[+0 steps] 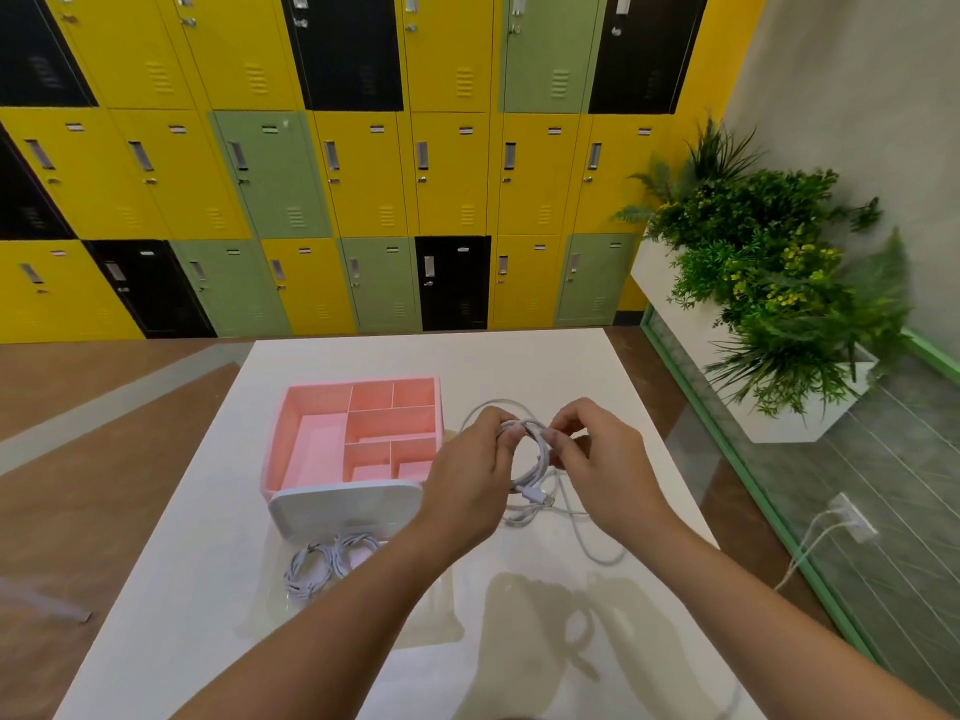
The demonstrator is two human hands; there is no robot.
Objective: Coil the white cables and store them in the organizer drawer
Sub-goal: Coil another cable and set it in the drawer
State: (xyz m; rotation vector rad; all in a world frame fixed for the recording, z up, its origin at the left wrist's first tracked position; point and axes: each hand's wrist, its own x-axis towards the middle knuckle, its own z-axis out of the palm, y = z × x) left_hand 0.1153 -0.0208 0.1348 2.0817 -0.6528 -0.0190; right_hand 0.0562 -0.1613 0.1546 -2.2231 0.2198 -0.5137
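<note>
Both hands were up over the worktop (519, 366), with the cable (540, 462) looped between them. The left hand (467, 470) gripped the loop's near side, fingers curled round it, and the right hand (602, 459) pinched the far side. The cable's loose end trailed on the worktop beside the pink organizer (358, 433). In front of it the clear drawer (441, 623) stood open, holding two coils (317, 566).

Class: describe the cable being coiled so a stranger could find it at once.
On the white table, right of the pink organizer, the left hand and right hand hold a white cable. Unlike the two coils in the clear drawer, its tail trails loose.
</note>
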